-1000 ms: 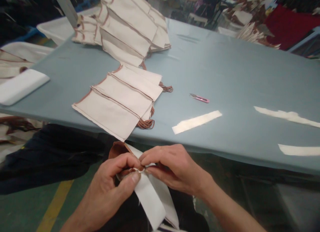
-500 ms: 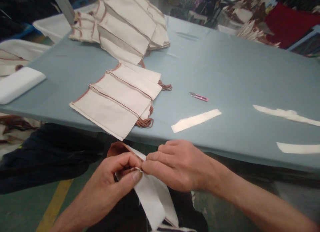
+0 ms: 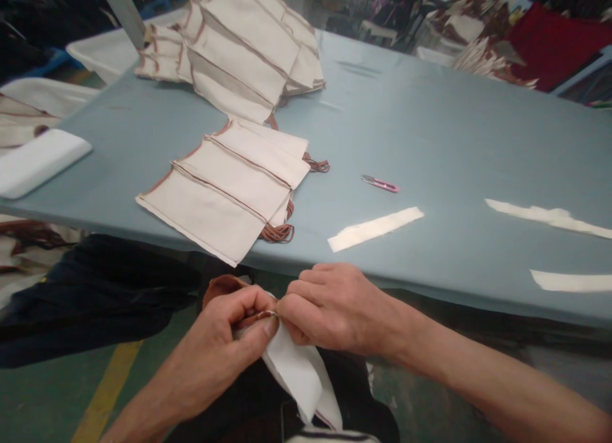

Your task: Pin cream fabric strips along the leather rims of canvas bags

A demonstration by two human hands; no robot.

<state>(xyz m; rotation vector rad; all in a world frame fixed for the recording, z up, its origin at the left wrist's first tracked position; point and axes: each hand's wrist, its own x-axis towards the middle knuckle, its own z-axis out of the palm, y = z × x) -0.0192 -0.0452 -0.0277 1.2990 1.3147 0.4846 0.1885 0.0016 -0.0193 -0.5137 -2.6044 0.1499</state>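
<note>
Below the table's front edge, over my lap, I hold a white and brown piece of fabric (image 3: 294,366). My left hand (image 3: 234,334) pinches it between thumb and forefinger at a brown-edged seam. Right against those fingertips, my right hand (image 3: 329,309) is closed on the same fabric, its fingertips mostly hidden. A white flap hangs down from the pinch toward my lap, and a brown part shows behind my left hand. On the table ahead lie cream fabric pouches (image 3: 220,188) with brown trim and bundled brown cords.
A larger pile of cream pouches (image 3: 248,48) stands at the table's back left. Pink-handled thread snips (image 3: 381,183) lie mid-table, near a cream fabric strip (image 3: 376,229). Two more strips lie at the right. White bins (image 3: 102,51) and a white box-like object (image 3: 43,162) are at left.
Both hands have shifted slightly, with the right fingers curled tighter against the left fingertips. The white flap has swung a little to the right. Things on the table stay where they were.
</note>
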